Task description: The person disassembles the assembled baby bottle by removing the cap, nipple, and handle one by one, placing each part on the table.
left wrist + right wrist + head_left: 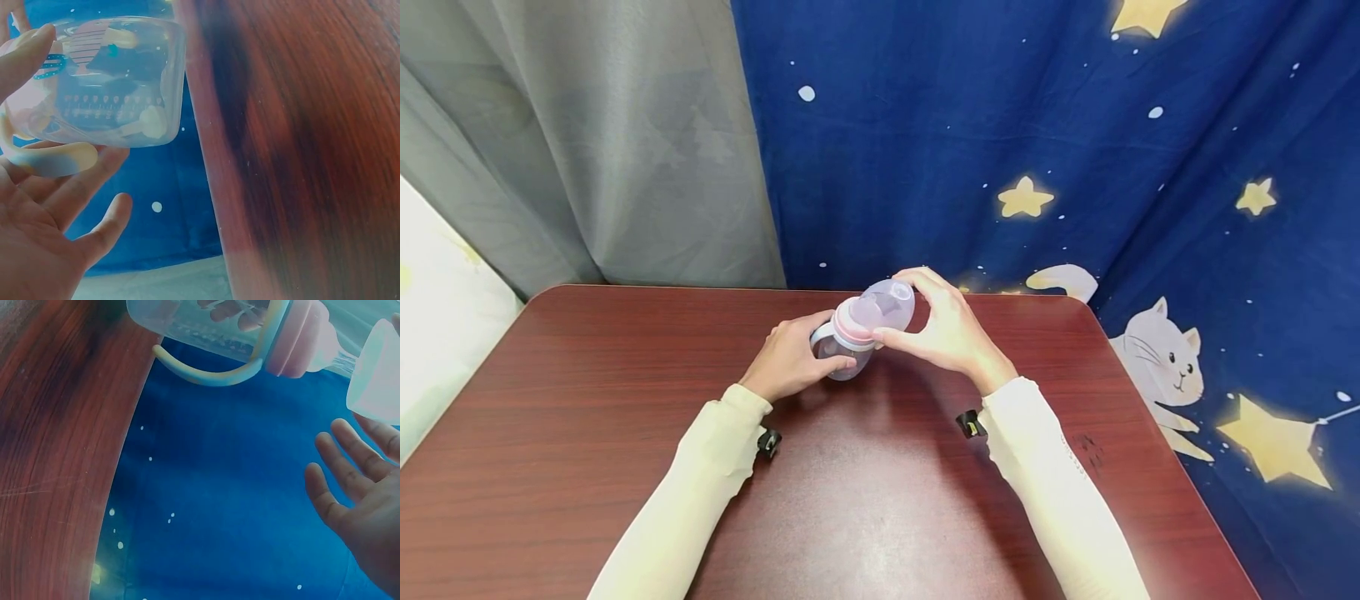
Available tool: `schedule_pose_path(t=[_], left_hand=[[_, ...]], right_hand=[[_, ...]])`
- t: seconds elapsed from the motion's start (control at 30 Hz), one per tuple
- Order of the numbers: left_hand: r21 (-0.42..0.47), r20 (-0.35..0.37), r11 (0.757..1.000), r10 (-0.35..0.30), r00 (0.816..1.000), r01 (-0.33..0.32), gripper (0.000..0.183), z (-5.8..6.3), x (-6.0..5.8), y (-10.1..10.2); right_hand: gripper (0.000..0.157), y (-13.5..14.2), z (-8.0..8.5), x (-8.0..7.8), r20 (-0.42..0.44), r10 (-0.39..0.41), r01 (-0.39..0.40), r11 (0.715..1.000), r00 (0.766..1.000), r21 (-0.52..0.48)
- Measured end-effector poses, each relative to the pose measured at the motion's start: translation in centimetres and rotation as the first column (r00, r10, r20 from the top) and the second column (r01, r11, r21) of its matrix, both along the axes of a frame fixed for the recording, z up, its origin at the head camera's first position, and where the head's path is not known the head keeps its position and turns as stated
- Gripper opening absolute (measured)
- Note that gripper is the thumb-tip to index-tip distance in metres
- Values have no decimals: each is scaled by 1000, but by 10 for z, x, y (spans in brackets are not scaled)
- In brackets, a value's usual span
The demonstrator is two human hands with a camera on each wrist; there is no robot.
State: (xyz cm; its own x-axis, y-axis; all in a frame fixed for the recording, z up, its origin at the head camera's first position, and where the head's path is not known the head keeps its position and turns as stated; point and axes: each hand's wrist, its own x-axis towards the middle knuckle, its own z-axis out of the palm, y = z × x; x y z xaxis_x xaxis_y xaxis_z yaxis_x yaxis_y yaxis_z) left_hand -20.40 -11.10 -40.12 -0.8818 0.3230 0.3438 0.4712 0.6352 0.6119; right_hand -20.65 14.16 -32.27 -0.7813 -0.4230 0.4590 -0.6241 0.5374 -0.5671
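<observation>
A clear baby bottle [125, 87] with printed markings is tilted above the table, its base toward me in the head view. My left hand [790, 357] grips its body, thumb on the near side. A curved side handle [212, 377] sticks out from its pink collar [297, 340]. Inside the bottle lies a straw with a pale weight [152, 122]. My right hand [953, 333] holds the translucent domed cap [891, 302] between thumb and fingers. In the right wrist view, the cap stands just off the teat [325, 349], with a small gap between them.
The reddish-brown wooden table [587, 433] spreads below both arms. Behind its far edge hang a grey curtain [655, 150] and a blue curtain [910, 167] with stars and a cat. Dark wrist straps [972, 423] show at the sleeves.
</observation>
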Motion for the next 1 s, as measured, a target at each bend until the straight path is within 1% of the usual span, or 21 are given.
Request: schedule_pose_path(t=[0.2, 0.47, 0.6, 0.77, 0.9, 1.0], left_hand=[[-4, -1, 1000, 18, 1000, -18, 64, 2, 0, -1], [-1, 6, 999, 41, 999, -41, 66, 1, 0, -4], [-7, -8, 999, 54, 999, -54, 66, 1, 0, -5], [-2, -23, 998, 69, 997, -69, 63, 3, 0, -6], [1, -21, 997, 74, 997, -74, 62, 3, 0, -6], [-3, -12, 997, 74, 997, -74, 61, 1, 0, -6]], right_hand=[[61, 6, 1, 1, 7, 4, -4, 1000, 1000, -7], [62, 10, -3, 4, 62, -14, 12, 1000, 998, 25], [60, 11, -8, 4, 82, -8, 5, 999, 997, 38], [59, 12, -16, 4, 58, -1, -3, 998, 998, 69], [59, 13, -22, 4, 48, 6, -11, 994, 999, 105], [61, 14, -27, 5, 63, -3, -7, 989, 998, 148]])
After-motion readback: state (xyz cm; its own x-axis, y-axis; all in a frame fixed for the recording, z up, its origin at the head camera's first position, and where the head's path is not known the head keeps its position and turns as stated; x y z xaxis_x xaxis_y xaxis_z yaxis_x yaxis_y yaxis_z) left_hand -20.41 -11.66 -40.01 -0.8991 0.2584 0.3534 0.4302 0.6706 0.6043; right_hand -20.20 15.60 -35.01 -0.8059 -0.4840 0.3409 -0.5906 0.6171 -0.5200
